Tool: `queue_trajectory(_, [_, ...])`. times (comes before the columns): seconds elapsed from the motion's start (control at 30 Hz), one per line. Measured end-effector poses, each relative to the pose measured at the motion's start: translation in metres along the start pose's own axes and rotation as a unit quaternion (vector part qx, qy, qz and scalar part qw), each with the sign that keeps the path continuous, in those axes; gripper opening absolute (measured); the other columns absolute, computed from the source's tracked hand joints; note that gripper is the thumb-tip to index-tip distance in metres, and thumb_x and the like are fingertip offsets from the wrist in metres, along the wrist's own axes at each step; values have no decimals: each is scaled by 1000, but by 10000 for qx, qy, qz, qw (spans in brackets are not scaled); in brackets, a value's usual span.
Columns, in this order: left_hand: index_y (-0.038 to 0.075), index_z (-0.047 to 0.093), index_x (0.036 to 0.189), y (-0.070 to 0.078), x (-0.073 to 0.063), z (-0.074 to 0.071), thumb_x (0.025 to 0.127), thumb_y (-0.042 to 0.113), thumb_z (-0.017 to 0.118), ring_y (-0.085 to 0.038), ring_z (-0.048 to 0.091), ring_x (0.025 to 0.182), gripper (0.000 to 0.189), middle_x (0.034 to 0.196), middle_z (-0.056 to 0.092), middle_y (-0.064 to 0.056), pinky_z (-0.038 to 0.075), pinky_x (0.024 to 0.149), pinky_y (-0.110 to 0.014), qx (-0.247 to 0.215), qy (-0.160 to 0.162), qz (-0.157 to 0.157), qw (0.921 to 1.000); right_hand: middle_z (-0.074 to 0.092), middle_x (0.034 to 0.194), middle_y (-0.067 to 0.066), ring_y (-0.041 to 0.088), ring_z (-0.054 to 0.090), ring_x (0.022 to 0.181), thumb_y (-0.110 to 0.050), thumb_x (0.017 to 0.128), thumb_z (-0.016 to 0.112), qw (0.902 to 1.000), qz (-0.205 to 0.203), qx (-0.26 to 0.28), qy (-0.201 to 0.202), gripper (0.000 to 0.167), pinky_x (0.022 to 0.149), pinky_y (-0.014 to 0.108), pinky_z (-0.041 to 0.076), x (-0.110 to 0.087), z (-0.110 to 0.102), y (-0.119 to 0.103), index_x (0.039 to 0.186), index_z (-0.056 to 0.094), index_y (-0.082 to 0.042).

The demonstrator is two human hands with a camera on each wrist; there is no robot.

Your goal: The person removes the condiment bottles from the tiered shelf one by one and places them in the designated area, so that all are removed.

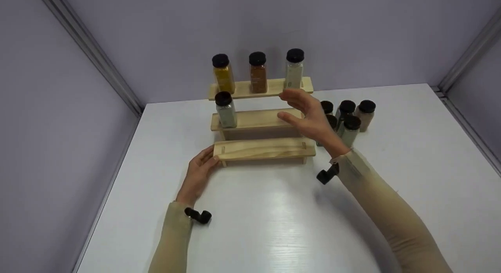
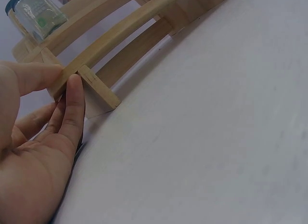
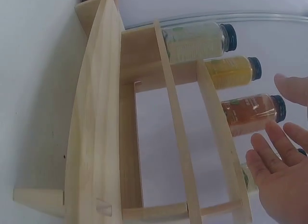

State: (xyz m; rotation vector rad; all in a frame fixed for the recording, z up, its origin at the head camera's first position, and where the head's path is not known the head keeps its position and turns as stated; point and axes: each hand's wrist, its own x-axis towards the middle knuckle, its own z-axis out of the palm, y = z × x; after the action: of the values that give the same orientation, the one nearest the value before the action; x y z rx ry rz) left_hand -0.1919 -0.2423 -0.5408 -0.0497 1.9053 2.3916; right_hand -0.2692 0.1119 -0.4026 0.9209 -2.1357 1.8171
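Observation:
A three-tier wooden spice rack (image 1: 266, 149) stands on the white table. My left hand (image 1: 199, 173) pinches the left end of its lowest step, the thumb above and a finger beneath, as the left wrist view shows. On the top step stand a yellow spice jar (image 1: 224, 79), a reddish-brown spice jar (image 1: 258, 77) and a pale spice jar (image 1: 294, 71). Another pale green jar (image 1: 227, 114) occupies the left end of the middle step. My right hand (image 1: 309, 114), holding nothing, is above the rack's right side with fingers extended and thumb apart.
Several black-capped spice jars (image 1: 364, 118) are grouped on the table to the right of the rack, partly hidden by my right hand and wrist. A grey wall (image 1: 176, 42) rises behind the rack. The white table (image 1: 250, 226) extends in front.

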Motion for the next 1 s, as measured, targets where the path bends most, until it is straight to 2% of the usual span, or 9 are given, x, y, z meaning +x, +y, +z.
queue_trajectory(0.17, [2,41,162,1,0,1,109,7,61,-28,51,144,57,159,49,-17,55,113,-29,-36,18,-66,10000,63,143,23,37,60,135,-1,95,80,9999,-60,108,10,58,121,53,47,8,16,1,146,56,8])
queue_trajectory(0.6, [2,42,162,3,2,2,108,7,63,-29,51,145,57,162,48,-18,56,112,-30,-12,21,-3,10000,65,140,23,37,60,135,-4,93,82,9995,203,219,-97,58,121,39,49,34,54,1,144,57,8])
queue_trajectory(0.77, [2,42,162,3,2,1,108,6,62,-28,50,146,57,161,48,-17,55,113,-29,-44,26,-44,10000,63,142,25,39,59,136,-4,93,82,9989,297,324,-161,60,123,43,47,41,66,2,145,55,8])
queue_trajectory(1.0, [3,41,163,1,1,-1,109,9,63,-28,49,147,58,162,48,-16,54,114,-28,134,-33,-65,9999,62,145,25,35,60,137,-5,94,83,9985,455,237,-195,61,124,46,46,45,80,7,147,55,7])
